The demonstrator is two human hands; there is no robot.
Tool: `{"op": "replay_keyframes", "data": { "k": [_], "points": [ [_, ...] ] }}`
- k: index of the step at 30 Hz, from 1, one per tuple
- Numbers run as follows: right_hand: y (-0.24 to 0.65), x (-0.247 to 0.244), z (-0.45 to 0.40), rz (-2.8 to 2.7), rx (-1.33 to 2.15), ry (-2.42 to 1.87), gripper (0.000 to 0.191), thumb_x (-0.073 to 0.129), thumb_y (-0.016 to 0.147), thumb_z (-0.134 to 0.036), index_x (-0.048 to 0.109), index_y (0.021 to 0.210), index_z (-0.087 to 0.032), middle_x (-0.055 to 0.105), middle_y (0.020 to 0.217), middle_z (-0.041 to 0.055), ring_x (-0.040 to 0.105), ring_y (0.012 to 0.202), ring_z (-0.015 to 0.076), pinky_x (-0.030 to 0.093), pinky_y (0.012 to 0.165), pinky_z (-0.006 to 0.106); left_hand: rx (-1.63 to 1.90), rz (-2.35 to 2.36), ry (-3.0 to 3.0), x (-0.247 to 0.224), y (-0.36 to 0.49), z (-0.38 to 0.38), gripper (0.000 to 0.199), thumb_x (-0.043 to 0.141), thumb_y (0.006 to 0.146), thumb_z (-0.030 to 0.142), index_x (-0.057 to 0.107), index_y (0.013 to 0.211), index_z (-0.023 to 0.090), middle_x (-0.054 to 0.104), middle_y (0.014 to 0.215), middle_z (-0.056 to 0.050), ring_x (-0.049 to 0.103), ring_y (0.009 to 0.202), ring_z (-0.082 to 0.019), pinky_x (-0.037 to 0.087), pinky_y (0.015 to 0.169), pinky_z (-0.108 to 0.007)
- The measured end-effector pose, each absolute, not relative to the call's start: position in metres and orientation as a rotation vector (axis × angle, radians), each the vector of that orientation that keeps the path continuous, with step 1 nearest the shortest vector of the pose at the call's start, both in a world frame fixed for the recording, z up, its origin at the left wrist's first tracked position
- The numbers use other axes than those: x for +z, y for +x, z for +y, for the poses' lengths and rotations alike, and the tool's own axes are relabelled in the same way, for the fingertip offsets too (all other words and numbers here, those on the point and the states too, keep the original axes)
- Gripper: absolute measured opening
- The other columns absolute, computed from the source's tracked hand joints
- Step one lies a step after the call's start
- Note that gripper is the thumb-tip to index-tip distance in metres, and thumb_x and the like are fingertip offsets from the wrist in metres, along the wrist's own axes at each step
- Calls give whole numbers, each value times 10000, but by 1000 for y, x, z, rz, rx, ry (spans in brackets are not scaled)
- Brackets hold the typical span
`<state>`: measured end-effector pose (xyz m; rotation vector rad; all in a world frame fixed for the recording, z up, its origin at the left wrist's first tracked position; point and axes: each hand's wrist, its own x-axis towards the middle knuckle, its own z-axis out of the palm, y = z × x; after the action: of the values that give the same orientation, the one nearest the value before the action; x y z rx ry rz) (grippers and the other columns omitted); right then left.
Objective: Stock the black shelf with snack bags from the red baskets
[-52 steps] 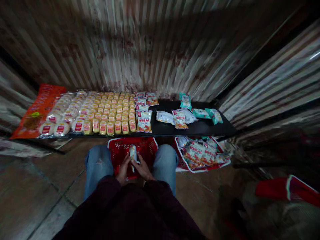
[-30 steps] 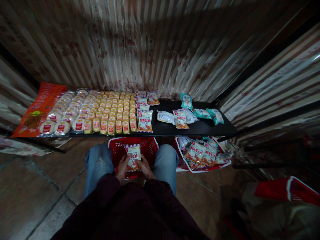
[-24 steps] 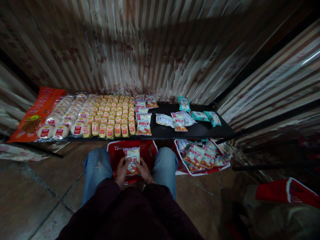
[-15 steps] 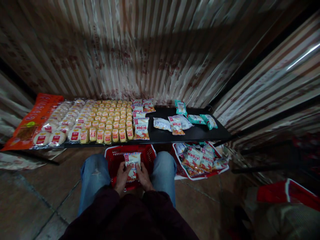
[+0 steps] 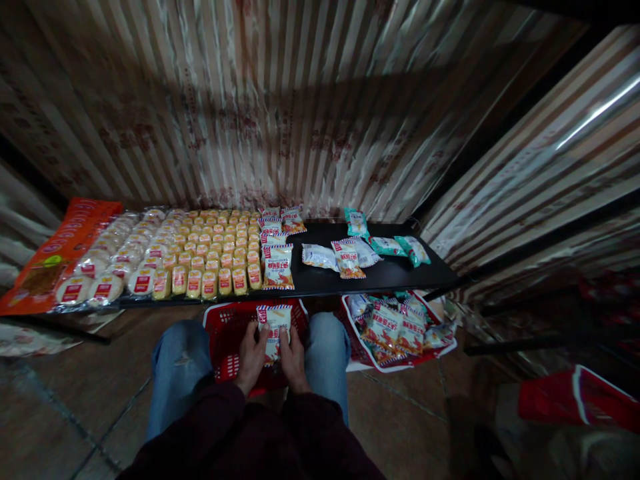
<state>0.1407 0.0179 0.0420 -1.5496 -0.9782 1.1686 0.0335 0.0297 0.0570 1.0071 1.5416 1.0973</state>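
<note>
Between my knees, over a red basket [image 5: 223, 327], I hold a white and orange snack bag [image 5: 273, 333] with a striped top edge. My left hand [image 5: 253, 353] grips its left side, thumb on the front, and my right hand [image 5: 293, 357] grips the right side the same way. On the black shelf [image 5: 320, 283] just beyond, a column of matching snack bags [image 5: 278, 267] stands beside rows of small yellow wrapped cakes [image 5: 210, 257]. Farther right on the shelf lie another such bag [image 5: 349, 259], white bags showing their plain sides [image 5: 319, 257] and several green bags [image 5: 387, 246].
Round white wrapped cakes [image 5: 107, 287] and a large orange package [image 5: 45, 260] fill the shelf's left end. At my right knee a second red basket [image 5: 370, 357] holds more snack bags. Another red basket [image 5: 550, 397] stands far right. A striped curtain [image 5: 300, 100] hangs behind the shelf.
The snack bag and both hands have shifted slightly right relative to the basket and my knees. The view has tilted a little, so the shelf sits lower. My hold on the bag persists.
</note>
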Motion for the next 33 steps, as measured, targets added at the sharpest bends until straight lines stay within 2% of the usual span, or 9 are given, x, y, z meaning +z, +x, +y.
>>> {"op": "replay_keyframes", "data": {
  "k": [5,10,19,23,26,28,30,33],
  "points": [
    [152,59,28,-982,1106,-1561,466,465,830,-620,568,1042,-218,697,958,91,643,834,237,492,729,334,1120,1526,1134,68,44,42,311,494,843,510,570,947,227,688,933,-48,629,887,-210,461,826,-317],
    [166,78,47,-966,1081,-1509,496,450,842,-622,548,1132,-231,683,1067,87,639,900,238,494,771,342,1097,1518,1227,79,60,65,342,461,862,517,579,987,222,692,949,-58,636,860,-206,465,793,-307],
    [193,105,83,-1017,918,-1536,400,442,851,-593,579,1002,-250,683,980,99,630,842,254,483,756,383,1152,1499,1287,107,91,108,290,493,843,494,586,927,233,684,880,-46,621,789,-201,442,740,-278],
    [202,117,99,-1006,886,-1542,378,448,840,-594,588,970,-269,684,934,61,622,837,239,479,759,361,1116,1556,1327,119,101,127,268,502,841,461,601,906,221,665,820,-52,602,756,-208,435,752,-298],
    [211,122,115,-1029,852,-1535,425,458,831,-607,592,1000,-241,689,908,49,615,837,226,476,753,331,1079,1562,1348,130,108,142,252,491,854,441,611,898,224,663,810,-55,607,776,-212,437,789,-314],
    [217,123,128,-1042,824,-1541,472,458,826,-616,591,1018,-205,689,913,52,609,833,217,471,746,313,1053,1555,1350,136,114,151,268,473,868,426,616,955,217,680,868,-77,624,840,-227,439,831,-332],
    [223,123,140,-1054,787,-1559,496,455,826,-617,596,1018,-182,687,918,56,601,826,206,460,750,300,1042,1541,1352,142,120,159,321,456,879,399,597,1077,191,687,1013,-121,628,963,-249,434,893,-356],
    [231,123,157,-1075,719,-1586,505,442,833,-611,607,1006,-166,684,893,61,588,813,201,441,753,292,1058,1520,1368,145,130,169,426,439,883,364,521,1237,140,598,1263,-180,565,1163,-268,395,999,-385]
  ]
}}
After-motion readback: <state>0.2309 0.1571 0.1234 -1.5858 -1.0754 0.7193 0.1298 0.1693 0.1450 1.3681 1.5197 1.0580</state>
